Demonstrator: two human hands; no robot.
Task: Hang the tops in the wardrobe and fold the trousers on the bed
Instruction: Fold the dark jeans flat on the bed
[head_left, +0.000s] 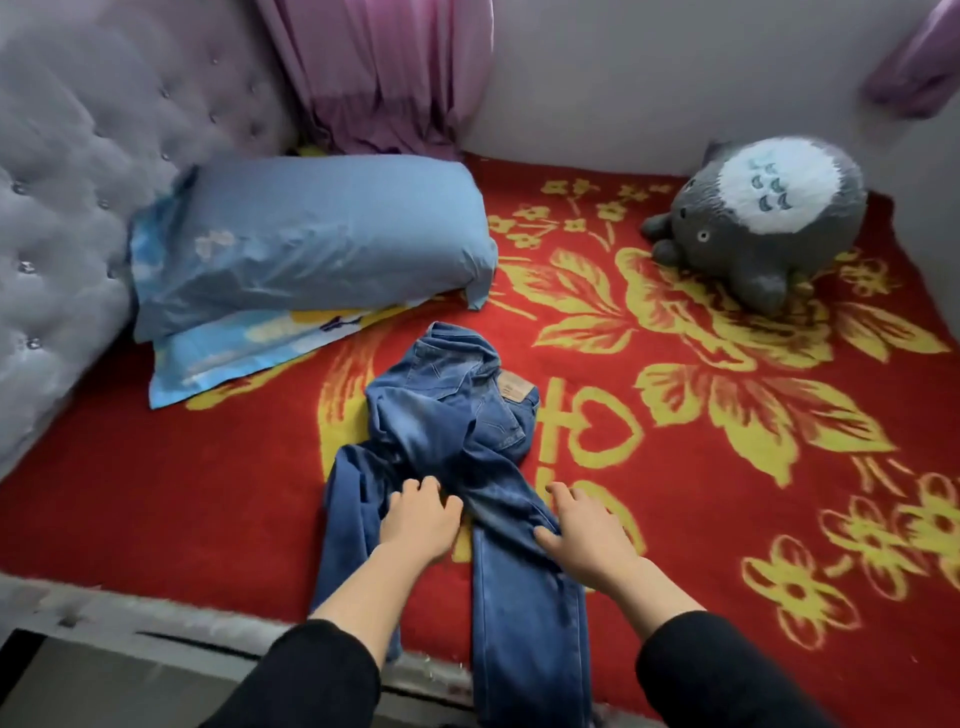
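- A pair of blue jeans (452, 441) lies on a bed (104, 605) near its front edge. The waist end is crumpled toward the pillows, and both legs run toward the camera and drop over the edge.
- A tan patch (517, 391) shows at the twisted waistband, on the right side of the heap.
- The person's left hand (421, 525) sits where the two legs meet. Its fingers (431, 486) are curled, tips dug into a bunched fold of denim, which they grip.
- The right hand (582, 530) rests on the outer edge of the right leg. Its fingers (563, 493) are spread and fairly straight, reaching onto the bedcover, while the thumb lies on the denim.
- Both forearms are bare, with black sleeves (717, 675) pushed up toward the elbows.
- The bed is covered by a red blanket (156, 493) patterned with yellow flowers and leaves — the jeans lie on it directly.
- A blue pillow (311, 239) sits on a second, flatter printed pillow (223, 364) at the left, against a tufted grey headboard (62, 208).
- A grey-and-white plush toy (763, 218) lies on its back at the far right corner, well apart from the jeans.
- A pink-purple curtain (384, 73) hangs behind the pillows — its hem reaches the bed.
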